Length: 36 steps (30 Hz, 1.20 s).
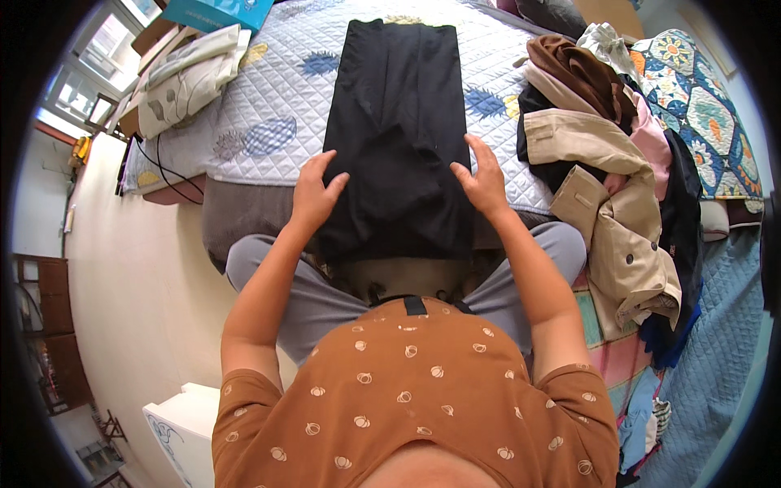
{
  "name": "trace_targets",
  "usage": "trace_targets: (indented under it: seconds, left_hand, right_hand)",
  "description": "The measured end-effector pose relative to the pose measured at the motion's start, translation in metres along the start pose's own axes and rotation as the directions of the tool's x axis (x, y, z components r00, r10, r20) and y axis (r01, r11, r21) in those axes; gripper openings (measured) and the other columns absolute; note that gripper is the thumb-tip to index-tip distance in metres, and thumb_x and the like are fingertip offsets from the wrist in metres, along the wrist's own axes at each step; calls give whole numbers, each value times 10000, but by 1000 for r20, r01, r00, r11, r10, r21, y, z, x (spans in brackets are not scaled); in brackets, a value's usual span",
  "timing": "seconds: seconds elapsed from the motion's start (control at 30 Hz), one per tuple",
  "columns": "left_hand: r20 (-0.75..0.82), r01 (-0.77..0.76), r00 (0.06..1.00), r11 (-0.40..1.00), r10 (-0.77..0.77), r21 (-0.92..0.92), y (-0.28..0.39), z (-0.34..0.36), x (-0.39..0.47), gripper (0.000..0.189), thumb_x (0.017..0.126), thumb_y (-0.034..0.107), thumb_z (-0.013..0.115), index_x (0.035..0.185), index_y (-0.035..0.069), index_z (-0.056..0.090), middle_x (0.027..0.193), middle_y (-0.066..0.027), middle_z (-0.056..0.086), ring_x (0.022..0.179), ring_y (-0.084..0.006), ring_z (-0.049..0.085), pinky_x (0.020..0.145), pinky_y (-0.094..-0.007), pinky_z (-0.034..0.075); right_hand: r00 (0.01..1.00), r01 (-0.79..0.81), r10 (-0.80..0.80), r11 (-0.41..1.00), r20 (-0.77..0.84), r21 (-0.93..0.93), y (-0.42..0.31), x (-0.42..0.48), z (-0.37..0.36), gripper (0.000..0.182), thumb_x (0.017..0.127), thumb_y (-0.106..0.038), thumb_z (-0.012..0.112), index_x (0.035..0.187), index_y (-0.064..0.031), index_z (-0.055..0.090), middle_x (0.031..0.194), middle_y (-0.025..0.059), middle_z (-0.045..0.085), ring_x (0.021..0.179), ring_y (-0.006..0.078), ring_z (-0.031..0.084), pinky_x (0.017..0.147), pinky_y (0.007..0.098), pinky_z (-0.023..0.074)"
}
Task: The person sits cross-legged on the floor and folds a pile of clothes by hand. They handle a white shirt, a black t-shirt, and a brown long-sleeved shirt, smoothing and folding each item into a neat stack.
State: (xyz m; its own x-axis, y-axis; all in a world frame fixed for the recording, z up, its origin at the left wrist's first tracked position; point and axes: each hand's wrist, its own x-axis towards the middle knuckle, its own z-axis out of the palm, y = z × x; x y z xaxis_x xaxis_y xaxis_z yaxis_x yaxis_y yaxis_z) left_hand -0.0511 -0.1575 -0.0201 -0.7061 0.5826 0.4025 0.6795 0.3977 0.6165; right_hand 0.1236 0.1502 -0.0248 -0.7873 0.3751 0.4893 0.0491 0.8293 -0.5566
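Observation:
A black garment, possibly trousers or a skirt, lies lengthwise over a quilted bedspread with pineapple patterns. Its near end hangs over the bed's edge towards my lap. Part of the fabric is folded or bunched into a peak near the middle. My left hand is at the garment's left edge, fingers apart. At its right edge my right hand is spread in the same way. Neither hand grips the cloth; whether the fingertips touch it I cannot tell.
To the right lies a heap of clothes, with a beige coat and a brown garment. Folded pale fabric rests at the left by a blue bag. A white piece of furniture stands at lower left.

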Motion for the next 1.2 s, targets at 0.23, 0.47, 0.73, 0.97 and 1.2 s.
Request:
trace_targets:
  seconds: [0.23, 0.47, 0.73, 0.97, 1.2]
  left_hand:
    - [210, 494, 825, 490, -524, -718, -120, 49, 128, 513, 966, 192, 643, 1378, -61, 474, 1197, -133, 634, 1058, -198, 624, 937, -325, 507]
    - [456, 592, 769, 233, -448, -771, -185, 95, 280, 399, 1076, 301, 420, 1267, -22, 555, 1124, -108, 667, 987, -207, 647, 897, -340, 534]
    - [538, 691, 642, 108, -547, -715, -179, 140, 410, 434, 1059, 313, 452, 1222, -63, 596, 1181, -184, 674, 988, -295, 679, 896, -438, 575]
    - [239, 427, 854, 361, -462, -829, -179, 139, 432, 216, 908, 69, 675, 1108, -10, 653, 960, -106, 709, 793, -216, 690, 715, -351, 576]
    - [120, 193, 979, 579, -162, -792, -136, 67, 371, 174, 851, 57, 709, 1018, 9, 693, 927, -37, 704, 848, -134, 659, 812, -266, 508]
  right_hand:
    - [768, -468, 584, 231, 263, 853, 126, 112, 59, 537, 948, -127, 659, 1388, 82, 433, 1239, 161, 613, 1111, 239, 627, 960, 330, 508]
    - [756, -504, 434, -92, 490, 859, 199, 240, 113, 258, 1033, -216, 518, 1126, 17, 577, 1094, 166, 677, 1009, 231, 671, 895, 363, 560]
    - [568, -717, 500, -89, 653, 692, 224, 381, 159, 437, 1017, -324, 525, 1150, 82, 614, 1073, 195, 713, 928, 332, 702, 902, 504, 559]
    - [738, -573, 495, 101, 458, 814, 206, 392, 155, 252, 857, -61, 707, 1079, 38, 643, 960, 146, 722, 821, 290, 706, 795, 444, 590]
    - [965, -251, 221, 635, 140, 730, 170, 331, 85, 196, 837, -84, 770, 1026, -49, 731, 920, 6, 714, 862, 110, 640, 828, 262, 478]
